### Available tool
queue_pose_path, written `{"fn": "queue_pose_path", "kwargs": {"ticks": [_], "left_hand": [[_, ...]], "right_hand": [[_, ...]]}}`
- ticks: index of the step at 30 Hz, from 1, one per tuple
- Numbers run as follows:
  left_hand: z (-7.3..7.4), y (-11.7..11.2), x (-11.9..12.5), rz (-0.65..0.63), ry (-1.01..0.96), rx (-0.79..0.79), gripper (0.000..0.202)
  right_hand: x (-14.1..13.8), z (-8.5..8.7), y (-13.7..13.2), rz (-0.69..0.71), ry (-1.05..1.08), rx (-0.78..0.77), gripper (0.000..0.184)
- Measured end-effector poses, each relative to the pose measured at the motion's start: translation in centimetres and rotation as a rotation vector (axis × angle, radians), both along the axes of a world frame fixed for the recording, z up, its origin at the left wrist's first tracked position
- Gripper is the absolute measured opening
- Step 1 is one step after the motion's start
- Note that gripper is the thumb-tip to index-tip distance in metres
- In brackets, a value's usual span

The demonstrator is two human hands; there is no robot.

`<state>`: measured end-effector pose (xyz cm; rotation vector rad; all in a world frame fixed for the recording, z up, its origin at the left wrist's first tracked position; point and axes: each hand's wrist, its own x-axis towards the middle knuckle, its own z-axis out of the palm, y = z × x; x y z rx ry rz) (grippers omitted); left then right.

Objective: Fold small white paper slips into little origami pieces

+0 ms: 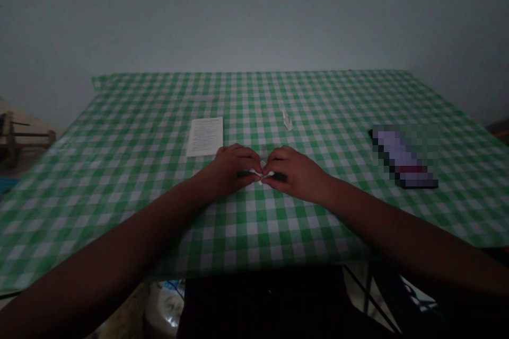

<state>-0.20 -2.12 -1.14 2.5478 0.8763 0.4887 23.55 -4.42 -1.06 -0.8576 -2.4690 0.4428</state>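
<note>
My left hand (pixel 234 170) and my right hand (pixel 293 172) meet fingertip to fingertip above the near middle of the table. Between them is a small white piece that looks like folded paper (pixel 261 174), pinched from both sides by thumbs and fingers. Most of it is covered by the fingertips, so its full shape cannot be made out. Just past my left hand lies a sheet of printed paper (pixel 205 136). Farther off, beyond my right hand, a small folded white paper piece (pixel 287 120) rests on the cloth.
A green and white checked cloth (pixel 254 238) covers the table. To the right lies a dark-edged phone-like object (pixel 403 159), its surface blurred out. Behind the table rises a pale wall (pixel 254 16). Wooden furniture (pixel 27 140) shows at the far left.
</note>
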Motion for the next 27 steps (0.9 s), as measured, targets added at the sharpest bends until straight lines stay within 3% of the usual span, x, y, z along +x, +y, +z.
{"fn": "queue_pose_path", "kwargs": {"ticks": [12, 21, 27], "left_hand": [[0.2, -0.2, 0.0, 0.023, 0.019, -0.02, 0.017], [0.1, -0.7, 0.3, 0.137, 0.027, 0.022, 0.034], [0.8, -0.7, 0.5, 0.172, -0.073, -0.073, 0.029]], "right_hand": [[-0.6, -0.4, -0.5, -0.105, 0.039, -0.025, 0.013], [-1.3, -0.6, -0.9, -0.262, 0.182, -0.138, 0.055], [-1.4, -0.6, -0.8, -0.218, 0.294, -0.184, 0.049]]}}
